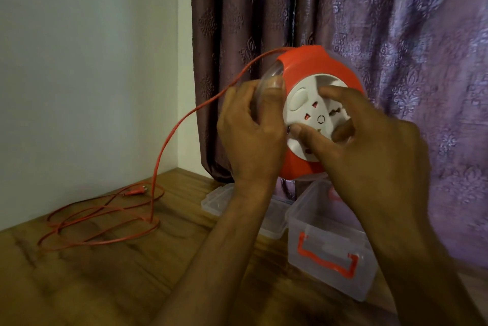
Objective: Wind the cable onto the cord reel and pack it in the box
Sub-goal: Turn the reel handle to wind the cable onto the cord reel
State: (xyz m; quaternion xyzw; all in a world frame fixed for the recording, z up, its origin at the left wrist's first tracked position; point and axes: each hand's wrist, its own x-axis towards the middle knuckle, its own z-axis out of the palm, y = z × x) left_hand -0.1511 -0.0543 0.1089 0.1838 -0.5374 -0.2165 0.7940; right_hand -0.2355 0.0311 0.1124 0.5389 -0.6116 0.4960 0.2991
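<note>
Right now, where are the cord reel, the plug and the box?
cord reel [298, 66]: head view, on its orange upper housing.
plug [136, 191]: head view, on its orange body, lying on the table.
box [311, 217]: head view, on its clear side wall.

Pale wall [79, 61], purple curtain [396, 35], wooden table [105, 273]

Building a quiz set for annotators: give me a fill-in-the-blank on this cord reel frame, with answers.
1. The left hand grips the rim of the round orange plastic cord reel, held above the wooden ____.
2. The right hand has its fingers on the reel's ____ socket face.
3. Most of the thin orange cable lies in loose ____ on the table.
4. The clear plastic box has an ____ latch.

Answers: table; white; loops; orange
</note>
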